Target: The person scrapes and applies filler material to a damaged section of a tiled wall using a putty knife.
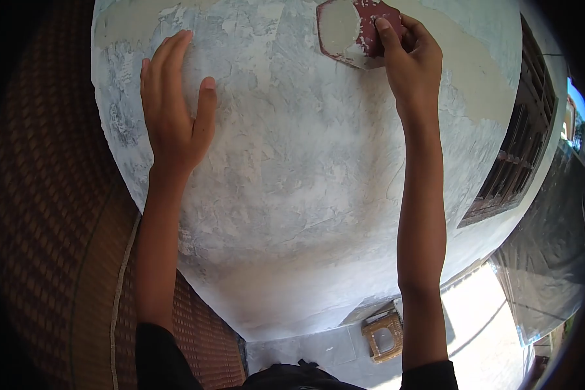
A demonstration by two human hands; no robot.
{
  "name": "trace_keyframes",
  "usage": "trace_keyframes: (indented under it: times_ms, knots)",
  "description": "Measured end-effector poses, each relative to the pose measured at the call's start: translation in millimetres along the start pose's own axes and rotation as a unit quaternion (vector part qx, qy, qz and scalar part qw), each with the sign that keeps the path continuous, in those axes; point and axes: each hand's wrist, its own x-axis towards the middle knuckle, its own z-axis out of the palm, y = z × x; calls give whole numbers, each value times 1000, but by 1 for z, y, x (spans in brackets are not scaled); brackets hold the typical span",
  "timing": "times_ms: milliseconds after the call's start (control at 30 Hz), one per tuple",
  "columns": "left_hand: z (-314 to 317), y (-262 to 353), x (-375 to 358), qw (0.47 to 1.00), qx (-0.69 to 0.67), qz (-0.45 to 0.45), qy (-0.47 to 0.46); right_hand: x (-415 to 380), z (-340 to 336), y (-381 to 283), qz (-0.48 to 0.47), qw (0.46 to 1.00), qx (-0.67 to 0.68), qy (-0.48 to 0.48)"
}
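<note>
My right hand [415, 62] grips a dark red scraper [370, 29] at the top of the head view. Pale putty [340, 27] coats the scraper's left part, and smears of it show near my thumb. The tool is held against or very close to the wall [292, 162], which has patchy grey and white plaster. To the left, my left hand [175, 107] is spread with its fingers pointing up, at or just off the wall surface. It holds nothing. Smoother beige putty patches [461, 58] lie on the wall beside my right hand.
A woven brown panel [52, 162] borders the wall on the left. At right is a dark window frame [513, 149]. Below, a wooden stool [383, 336] stands on the grey floor [305, 351]. A dark plastic sheet [546, 247] hangs at far right.
</note>
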Motion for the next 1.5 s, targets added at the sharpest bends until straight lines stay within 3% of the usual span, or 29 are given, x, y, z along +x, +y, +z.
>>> trace_keyframes:
  times_ms: [100, 233, 367, 533, 600, 633, 733, 867, 900, 1000, 1167, 1267, 1367, 1500]
  knots:
    - [-5, -8, -3, 1000, 6, 2, -3, 2, -18, 5, 6, 998, -46, 37]
    - [-9, -12, -8, 1000, -17, -15, -2, 2, -43, 6, 46, 996, 1, 81]
    - [-8, -14, -8, 1000, -15, -6, -2, -4, -16, -12, 21, 996, 59, 62]
    - [-6, -10, -6, 999, -32, -15, 2, 0, 12, -8, -15, 999, 21, 43]
    - [-8, -11, -6, 1000, -27, -15, 5, 1, 1, -7, 54, 997, 2, 49]
    - [-9, -12, -7, 999, -33, -20, 4, 4, -9, 1, 44, 996, -59, 57]
    - [-11, -16, -9, 999, -36, -27, 3, 2, -27, -7, 54, 994, 27, 94]
    - [-8, -16, -10, 998, -49, -33, 6, 18, -10, -3, -18, 998, 64, 21]
    - [-8, -16, -9, 998, -49, -33, 5, 22, -3, -2, -34, 999, 20, 34]
    - [-8, -14, -8, 997, -62, -41, 12, 29, -11, 2, -21, 999, -28, 17]
    - [-9, -15, -11, 997, -65, -28, 5, 43, -34, -1, -38, 999, 7, 13]
    - [-7, -13, -9, 997, -76, -31, 1, 45, -14, -36, -19, 998, 15, -52]
    - [-7, -11, -8, 998, -60, -26, -7, 71, -7, -49, -61, 986, -110, -106]
    - [-7, -9, -9, 998, -65, -25, -10, 114, -12, -63, -119, 971, -96, -186]
